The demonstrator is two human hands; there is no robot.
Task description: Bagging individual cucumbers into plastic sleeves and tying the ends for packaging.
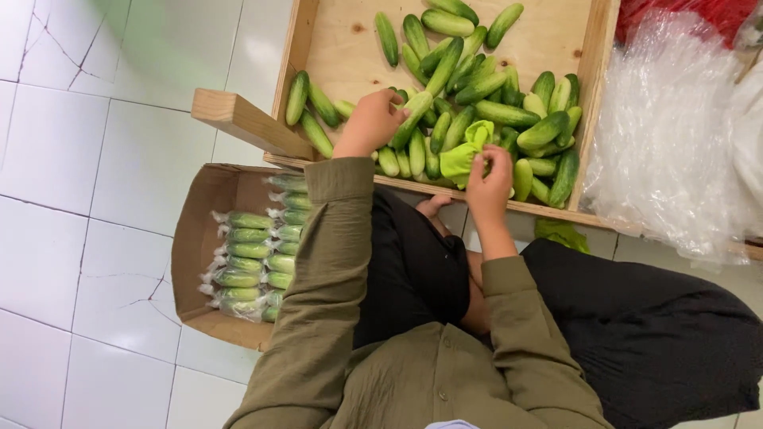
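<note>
I'm picking: my left hand [372, 121] closes on a cucumber [413, 115] in the wooden crate [590, 95], my right hand [489, 181] pinches a green cloth [465, 152] (wrapped ones fill the cardboard box [195, 238]); lifting it needs a firm grip.

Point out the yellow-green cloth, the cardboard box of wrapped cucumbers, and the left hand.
Yellow-green cloth [463, 156], head view, its crumpled middle.
Cardboard box of wrapped cucumbers [193, 242], head view, bare left wall.
Left hand [372, 121], head view, back of hand.

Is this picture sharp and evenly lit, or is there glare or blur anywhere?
Head view: soft, even light, no hard shadows; left hand and right hand look sharp over the cucumbers; pale glare on the clear plastic bags and glossy floor tiles; the wooden crate edges slant, as a wide lens would make them.
</note>
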